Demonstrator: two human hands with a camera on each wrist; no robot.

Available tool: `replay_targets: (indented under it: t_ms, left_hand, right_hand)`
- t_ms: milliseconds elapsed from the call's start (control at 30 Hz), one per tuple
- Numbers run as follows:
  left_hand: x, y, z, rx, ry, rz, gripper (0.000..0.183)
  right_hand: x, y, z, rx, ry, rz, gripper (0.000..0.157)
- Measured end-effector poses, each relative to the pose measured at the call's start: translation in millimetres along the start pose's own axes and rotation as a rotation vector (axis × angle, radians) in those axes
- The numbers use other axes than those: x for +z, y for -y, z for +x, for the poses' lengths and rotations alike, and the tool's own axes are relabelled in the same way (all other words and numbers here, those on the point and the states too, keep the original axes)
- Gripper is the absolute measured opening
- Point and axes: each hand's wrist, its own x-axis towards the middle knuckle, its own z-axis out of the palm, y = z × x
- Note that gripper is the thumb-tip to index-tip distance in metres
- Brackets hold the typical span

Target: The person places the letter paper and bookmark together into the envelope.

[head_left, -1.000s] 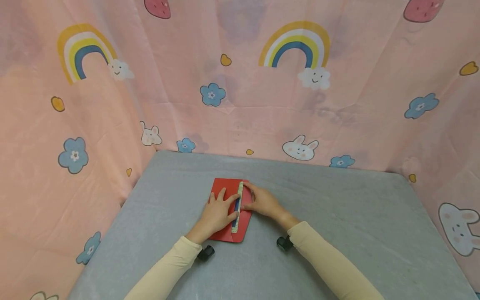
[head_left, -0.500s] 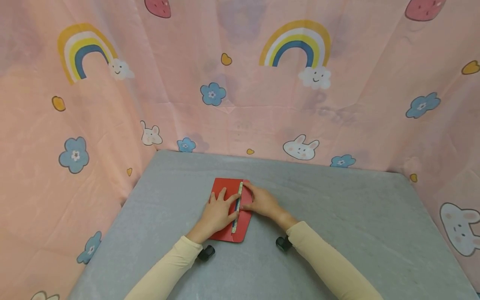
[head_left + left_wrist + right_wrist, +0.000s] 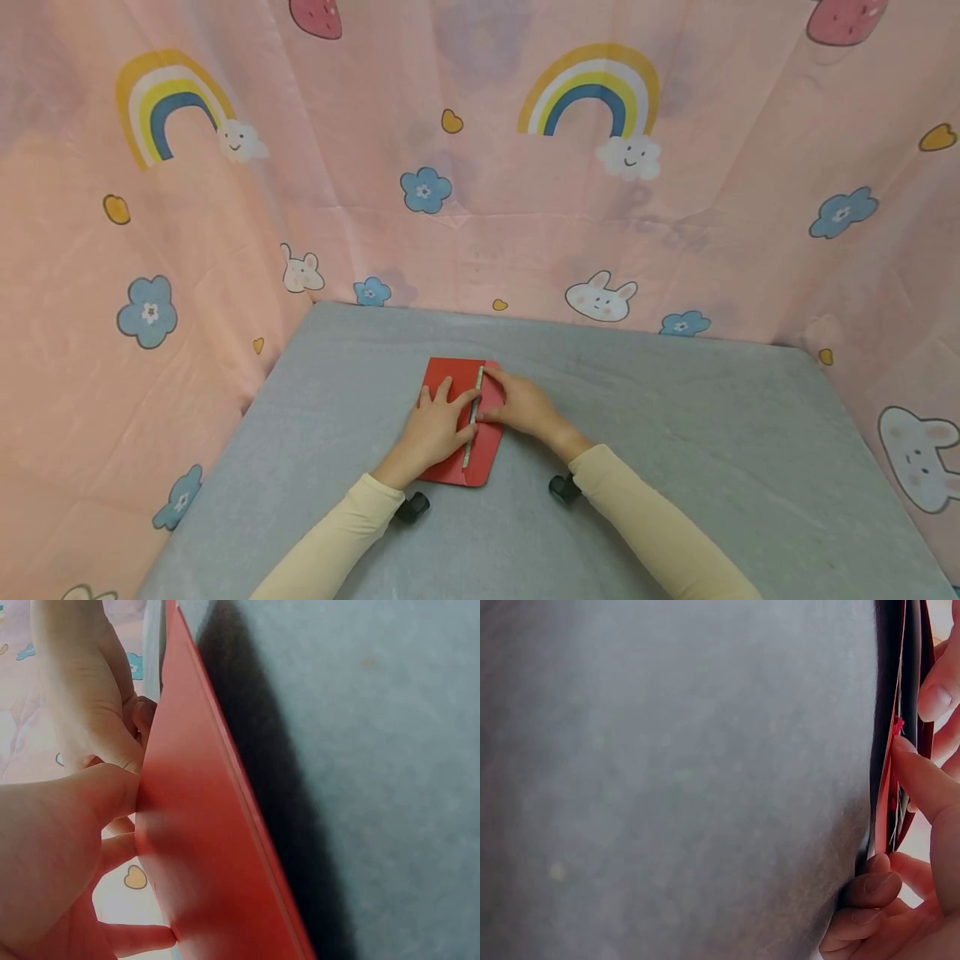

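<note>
A red envelope (image 3: pixel 450 375) lies on the grey table, its pinkish flap (image 3: pixel 491 396) on the right. Out of its opening shows a thin strip of a patterned card (image 3: pixel 478 383), pale green with some dark parts. My left hand (image 3: pixel 431 429) rests on the envelope with spread fingers; the left wrist view shows its thumb against the red face (image 3: pixel 202 817). My right hand (image 3: pixel 525 408) holds the card's outer edge between thumb and fingertips. In the right wrist view a bit of red thread (image 3: pixel 898 726) shows by the thumb. Most of the card is hidden inside.
The grey tabletop (image 3: pixel 675 433) spreads around the envelope. Pink printed cloth (image 3: pixel 510 242) hangs behind the table and at both sides. A small black device sits at each wrist, by the cream sleeves (image 3: pixel 645 517).
The visible strip of the card has grown narrower as my right hand moved slightly left, sliding it into the envelope. My left hand has stayed put.
</note>
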Motion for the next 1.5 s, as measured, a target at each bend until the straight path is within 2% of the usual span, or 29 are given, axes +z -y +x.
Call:
replay_targets:
  t_ms: [600, 1000, 1500]
  left_hand:
    - [0.9, -0.2, -0.8, 0.008, -0.023, 0.008, 0.053]
    - [2.2, -0.4, 0.6, -0.007, -0.007, 0.008, 0.055]
    - [1.1, -0.4, 0.3, -0.001, -0.008, 0.016, 0.055]
  right_hand:
    - [1.1, 4.2, -2.4, -0.010, -0.028, -0.015, 0.080]
    - [5.7, 5.8, -0.4, 0.032, -0.031, -0.060, 0.081]
    - [8.3, 6.5, 1.3, 0.030, -0.052, -0.059, 0.082]
